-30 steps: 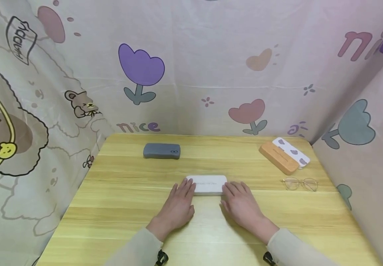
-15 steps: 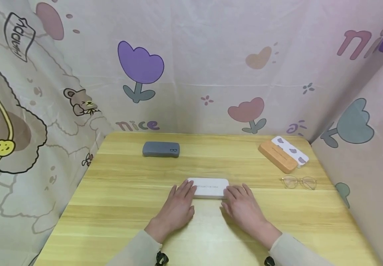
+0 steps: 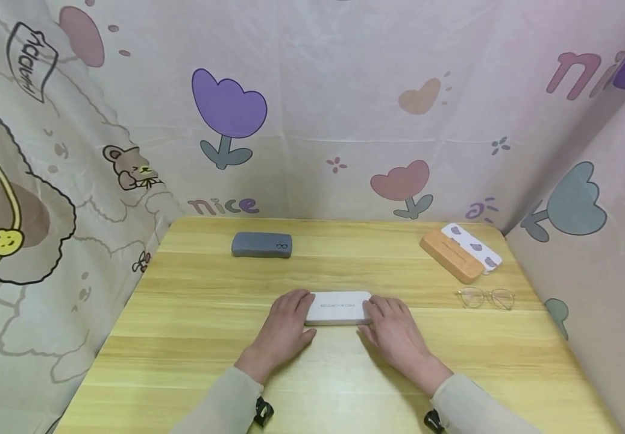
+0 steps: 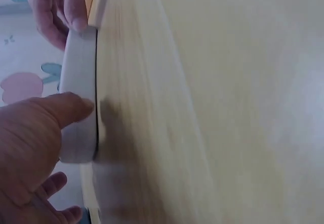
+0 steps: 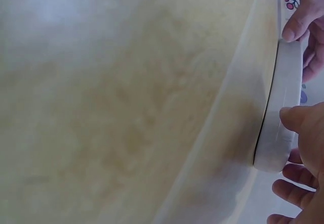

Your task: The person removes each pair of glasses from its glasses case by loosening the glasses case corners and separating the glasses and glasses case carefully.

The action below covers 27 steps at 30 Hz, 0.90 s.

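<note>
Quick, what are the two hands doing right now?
Left hand: grips the left end of the white case, thumb on its near edge.
Right hand: grips the right end of it.

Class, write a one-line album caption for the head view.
Both hands grip a white case on a wooden table.

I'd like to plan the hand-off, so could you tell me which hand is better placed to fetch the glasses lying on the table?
Probably the right hand: it holds the white case at its right end, and the glasses lie further right. The left hand would have to cross over.
</note>
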Each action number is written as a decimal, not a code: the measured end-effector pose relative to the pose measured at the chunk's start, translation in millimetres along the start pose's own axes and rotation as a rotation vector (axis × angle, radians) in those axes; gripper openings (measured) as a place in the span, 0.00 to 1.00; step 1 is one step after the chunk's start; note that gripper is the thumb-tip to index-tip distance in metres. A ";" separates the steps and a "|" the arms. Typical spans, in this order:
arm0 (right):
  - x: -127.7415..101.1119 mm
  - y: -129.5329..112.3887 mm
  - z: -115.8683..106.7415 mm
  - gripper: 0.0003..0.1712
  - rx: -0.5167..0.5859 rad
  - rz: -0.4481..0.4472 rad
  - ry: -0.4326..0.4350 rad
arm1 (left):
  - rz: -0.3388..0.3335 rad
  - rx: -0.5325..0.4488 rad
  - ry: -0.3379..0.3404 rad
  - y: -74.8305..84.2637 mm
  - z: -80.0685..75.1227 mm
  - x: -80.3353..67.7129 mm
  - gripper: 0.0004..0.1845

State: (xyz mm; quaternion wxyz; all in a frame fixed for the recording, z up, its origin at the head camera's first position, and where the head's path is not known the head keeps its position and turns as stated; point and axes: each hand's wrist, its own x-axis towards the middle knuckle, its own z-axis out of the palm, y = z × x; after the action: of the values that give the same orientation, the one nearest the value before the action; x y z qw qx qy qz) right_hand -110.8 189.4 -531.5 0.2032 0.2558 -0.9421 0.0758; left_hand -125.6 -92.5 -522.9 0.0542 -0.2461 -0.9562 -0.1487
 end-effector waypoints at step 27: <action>2.9 0.7 4.7 0.32 0.031 0.002 -0.006 | 0.048 0.023 -0.147 -34.9 -1.0 31.3 0.44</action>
State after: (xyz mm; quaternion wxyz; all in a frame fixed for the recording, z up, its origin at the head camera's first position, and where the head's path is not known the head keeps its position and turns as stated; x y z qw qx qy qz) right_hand -115.1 187.5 -534.5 0.1964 0.2584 -0.9416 0.0896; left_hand -169.8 -107.7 -525.4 -0.0096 -0.2787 -0.9531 -0.1179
